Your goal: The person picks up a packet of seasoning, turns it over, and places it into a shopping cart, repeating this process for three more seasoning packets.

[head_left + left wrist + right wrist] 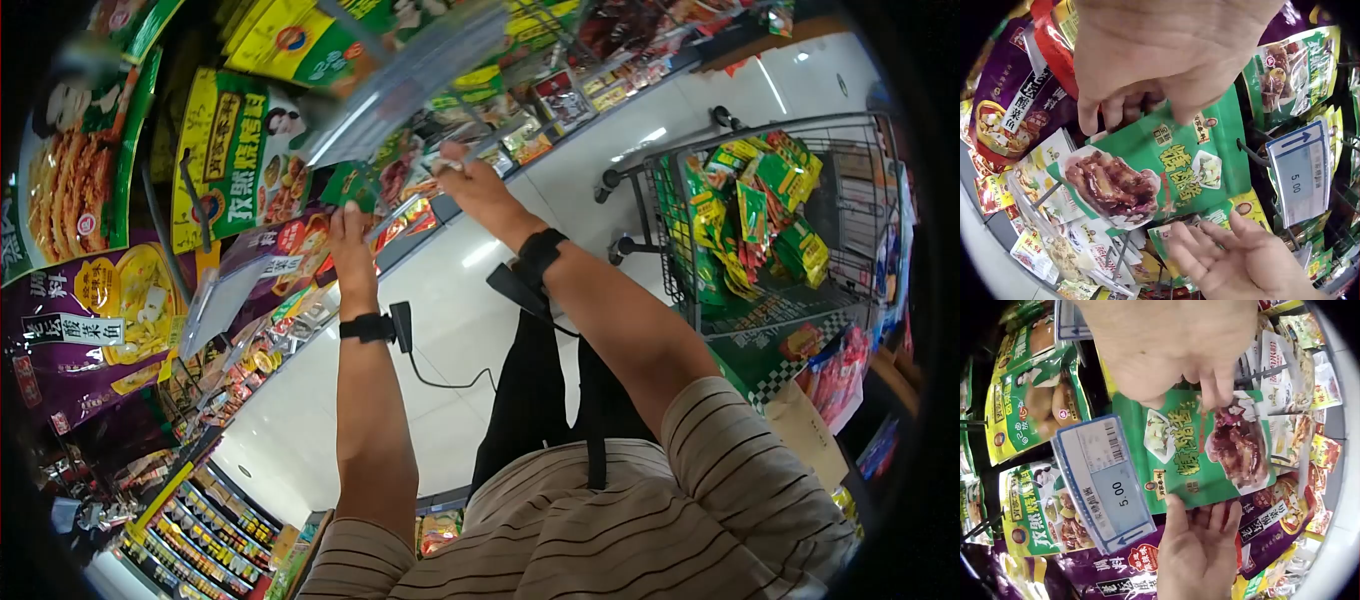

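A green seasoning packet (1175, 165) with a picture of glazed ribs is pinched along one edge by my left hand (1166, 53), the thumb on its printed front and the fingers behind. In the right wrist view the same packet (1197, 465) overlaps the shelf goods. At its opposite edge is my right hand (1241, 256), palm turned up and fingers loosely bent. Both the left hand (350, 245) and the right hand (485, 195) reach toward the rack in the head view.
Price tags (1107, 484) jut out in front of hanging packets, including a cumin barbecue one (235, 155) and purple pickled-fish ones (90, 330). Metal hooks (1250, 153) stick out. A wire shopping cart (680, 230) holding several green and yellow packets (760, 200) stands at right.
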A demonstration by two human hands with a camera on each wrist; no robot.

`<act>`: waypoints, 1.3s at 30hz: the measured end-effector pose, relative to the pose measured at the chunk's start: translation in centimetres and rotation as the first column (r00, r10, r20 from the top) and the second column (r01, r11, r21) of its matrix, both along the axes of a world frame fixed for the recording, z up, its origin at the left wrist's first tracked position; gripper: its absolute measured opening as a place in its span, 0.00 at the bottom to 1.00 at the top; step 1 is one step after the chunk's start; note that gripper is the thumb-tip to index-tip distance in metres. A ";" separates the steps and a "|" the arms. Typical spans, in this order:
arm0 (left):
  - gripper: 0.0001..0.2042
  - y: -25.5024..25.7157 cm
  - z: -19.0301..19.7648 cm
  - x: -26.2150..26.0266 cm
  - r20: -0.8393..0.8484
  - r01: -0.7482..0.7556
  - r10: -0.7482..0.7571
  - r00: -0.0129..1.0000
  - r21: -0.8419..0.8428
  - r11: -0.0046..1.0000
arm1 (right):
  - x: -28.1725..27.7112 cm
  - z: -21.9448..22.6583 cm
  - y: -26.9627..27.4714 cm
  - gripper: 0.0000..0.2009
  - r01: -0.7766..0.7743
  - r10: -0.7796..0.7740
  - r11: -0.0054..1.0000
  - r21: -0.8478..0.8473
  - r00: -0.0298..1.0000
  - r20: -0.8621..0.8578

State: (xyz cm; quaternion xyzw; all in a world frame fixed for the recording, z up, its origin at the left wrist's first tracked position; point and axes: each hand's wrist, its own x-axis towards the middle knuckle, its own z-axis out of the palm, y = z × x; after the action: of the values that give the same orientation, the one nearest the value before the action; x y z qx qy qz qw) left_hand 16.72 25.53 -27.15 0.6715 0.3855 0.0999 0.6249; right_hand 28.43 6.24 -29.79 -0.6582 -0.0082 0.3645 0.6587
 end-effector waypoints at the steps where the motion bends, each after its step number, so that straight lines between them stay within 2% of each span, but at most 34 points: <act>1: 0.18 -0.8 -0.3 -0.8 0.010 0.003 -0.002 1.000 -0.019 1.000 | -0.6 -0.6 -1.3 0.22 0.024 -0.025 0.998 0.063 1.000 0.014; 3: 0.19 -2.4 -0.8 -3.0 0.019 0.010 -0.009 1.000 -0.055 0.998 | -3.2 -1.2 -3.9 0.20 0.071 -0.079 0.979 0.192 0.996 0.029; 4: 0.21 -2.9 -1.2 -3.9 -0.123 0.029 -0.031 0.992 -0.020 0.999 | -4.3 0.2 -5.6 0.14 0.102 -0.089 0.983 0.154 0.992 -0.088; 8: 0.21 -7.1 -3.4 -9.3 -0.274 0.233 -0.279 0.921 -0.187 0.954 | -7.3 1.6 -12.4 0.13 -0.068 0.097 0.992 0.107 0.950 -0.297; 9: 0.20 -8.4 -3.8 -10.4 -0.295 0.271 -0.339 0.893 -0.246 0.930 | -8.1 2.1 -14.2 0.13 -0.097 0.118 0.992 0.081 0.940 -0.320; 12: 0.22 -14.1 -1.4 -10.4 -0.466 0.365 -0.499 0.731 -0.351 0.862 | -9.9 3.0 -18.4 0.16 -0.147 0.155 0.988 0.051 0.931 -0.329; 15: 0.23 -18.3 -0.4 -10.6 -0.444 0.461 -0.658 0.609 -0.476 0.749 | -11.9 4.1 -23.7 0.18 -0.108 0.127 0.991 0.078 0.944 -0.306; 18: 0.23 -22.1 1.0 -9.2 -0.427 0.532 -0.719 0.548 -0.485 0.694 | -12.7 5.1 -27.2 0.15 -0.108 0.132 0.990 0.090 0.935 -0.330; 26: 0.24 -30.4 5.7 -5.1 -0.312 0.608 -0.742 0.593 -0.430 0.667 | -13.2 6.2 -35.1 0.15 -0.061 0.083 0.995 0.084 0.951 -0.298; 31: 0.23 -36.1 7.1 -4.4 -0.292 0.640 -0.769 0.569 -0.429 0.637 | -12.3 8.8 -41.1 0.14 -0.013 0.046 0.993 0.116 0.956 -0.290; 32: 0.23 -37.1 7.5 -4.3 -0.285 0.640 -0.772 0.568 -0.437 0.632 | -11.8 9.0 -42.6 0.14 -0.005 0.052 0.988 0.155 0.951 -0.305; 35: 0.23 -38.9 7.9 -4.7 -0.271 0.632 -0.767 0.581 -0.442 0.636 | -9.5 9.6 -47.0 0.17 0.031 -0.016 0.998 0.052 0.963 -0.269; 39: 0.22 -40.6 8.1 -4.6 -0.270 0.602 -0.729 0.629 -0.424 0.676 | -4.8 10.3 -53.1 0.15 0.126 -0.126 0.992 -0.010 0.977 -0.174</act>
State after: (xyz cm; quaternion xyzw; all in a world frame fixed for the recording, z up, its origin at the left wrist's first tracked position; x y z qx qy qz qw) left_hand 12.08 -15.03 -19.03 0.6707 0.2407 -0.3457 0.6105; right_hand 23.58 -46.83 -19.45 -0.6226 0.0910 0.3784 0.6789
